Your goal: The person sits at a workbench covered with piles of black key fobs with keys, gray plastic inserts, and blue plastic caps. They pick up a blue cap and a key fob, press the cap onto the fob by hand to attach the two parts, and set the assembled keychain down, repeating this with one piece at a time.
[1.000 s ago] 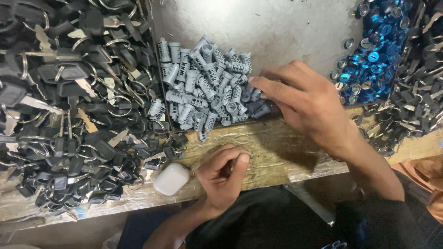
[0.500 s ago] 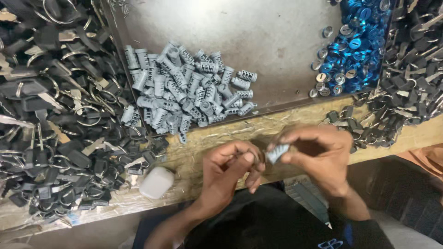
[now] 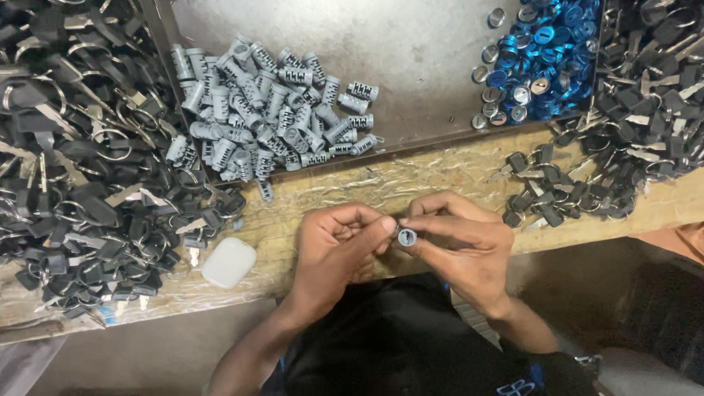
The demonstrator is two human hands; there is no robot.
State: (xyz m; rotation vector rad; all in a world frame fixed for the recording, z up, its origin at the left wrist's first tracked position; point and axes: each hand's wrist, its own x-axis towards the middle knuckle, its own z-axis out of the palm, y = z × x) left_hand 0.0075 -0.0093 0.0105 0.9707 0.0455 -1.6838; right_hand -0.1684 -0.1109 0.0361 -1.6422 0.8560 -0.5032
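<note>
Lock cylinder (image 3: 406, 236), pinched between fingers (image 3: 381, 224): dull grey cast metal, bright at its end face.
Heap of cylinders (image 3: 271, 110), far left: same matt grey metal.
Tray (image 3: 411, 51): scuffed, stained sheet metal.
Caps (image 3: 546, 51), far right: glossy blue metal.
Keys (image 3: 73, 169): matt black plastic heads, shiny steel rings.
Worktop (image 3: 411, 180): rough, worn wood.
White case (image 3: 229, 262): smooth plastic.

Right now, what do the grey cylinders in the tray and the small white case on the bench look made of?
The grey cylinders look like cast metal: dull matt grey, with slotted sides. The white case looks like smooth plastic, rounded with a soft sheen. The tray seems sheet metal, scuffed and stained.
</note>
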